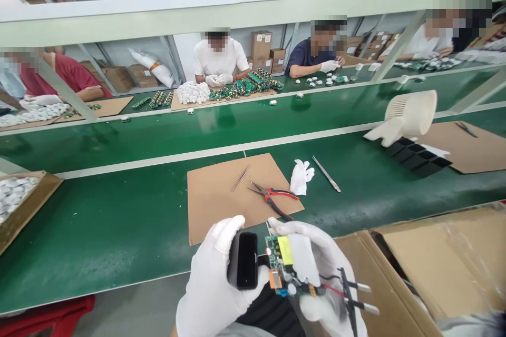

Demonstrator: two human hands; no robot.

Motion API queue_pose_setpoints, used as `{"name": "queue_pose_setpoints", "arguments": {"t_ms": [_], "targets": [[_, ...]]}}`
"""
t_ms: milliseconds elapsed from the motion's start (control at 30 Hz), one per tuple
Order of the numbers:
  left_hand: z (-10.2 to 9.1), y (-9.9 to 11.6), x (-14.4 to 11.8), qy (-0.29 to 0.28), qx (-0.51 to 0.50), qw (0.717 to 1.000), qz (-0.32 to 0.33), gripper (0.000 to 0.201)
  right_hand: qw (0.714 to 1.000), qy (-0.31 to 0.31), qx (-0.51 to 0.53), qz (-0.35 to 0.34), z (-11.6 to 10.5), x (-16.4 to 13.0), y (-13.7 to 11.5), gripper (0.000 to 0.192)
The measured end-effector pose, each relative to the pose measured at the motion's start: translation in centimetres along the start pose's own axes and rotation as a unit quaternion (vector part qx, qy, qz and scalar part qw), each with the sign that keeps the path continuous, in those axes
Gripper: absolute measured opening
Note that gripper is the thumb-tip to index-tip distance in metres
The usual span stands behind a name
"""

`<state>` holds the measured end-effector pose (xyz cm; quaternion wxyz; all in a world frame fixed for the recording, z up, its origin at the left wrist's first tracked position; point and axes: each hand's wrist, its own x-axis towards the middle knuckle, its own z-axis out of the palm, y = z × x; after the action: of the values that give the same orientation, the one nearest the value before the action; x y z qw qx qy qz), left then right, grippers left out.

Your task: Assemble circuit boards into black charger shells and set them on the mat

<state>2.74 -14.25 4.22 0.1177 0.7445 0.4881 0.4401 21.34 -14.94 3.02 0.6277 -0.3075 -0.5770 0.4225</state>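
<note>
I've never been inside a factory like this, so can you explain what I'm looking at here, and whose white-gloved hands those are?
The one picture comes from a camera on a worker's head, looking down. The gloved left hand holds a black casing; the right hand holds a green circuit board with a wired plug piece. Ahead, on the green workbench, a cardboard sheet carries tweezers and red-handled pliers. Beside it lies a spare glove. Other workers sit opposite.
</note>
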Motion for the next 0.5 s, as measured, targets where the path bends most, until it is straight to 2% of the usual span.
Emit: {"name": "queue_pose_setpoints", "arguments": {"t_ms": [100,167,267,400,500], "targets": [[-0.3,0.2,0.0,-0.007,-0.023,1.000,0.010,0.073,0.999,-0.004,-0.021,0.026,0.3,-0.3,-0.4,0.063],[-0.4,0.3,-0.1,-0.019,-0.030,0.999,0.022,0.078,1.000,-0.002,-0.010,0.020,0.5,-0.5,-0.4,0.063],[-0.6,0.3,-0.3,-0.034,-0.025,0.998,0.045,0.082,1.000,0.016,-0.005,-0.020,1.0,-0.9,-0.1,0.062],[-0.5,0.3,-0.4,-0.047,-0.013,0.997,0.064,0.082,0.988,0.054,-0.091,-0.109,1.7,-1.0,0.3,0.056],[-0.5,0.4,-0.3,-0.053,0.008,0.996,0.067,0.081,0.982,0.053,-0.125,-0.130,2.0,-0.9,0.5,0.054]]}}
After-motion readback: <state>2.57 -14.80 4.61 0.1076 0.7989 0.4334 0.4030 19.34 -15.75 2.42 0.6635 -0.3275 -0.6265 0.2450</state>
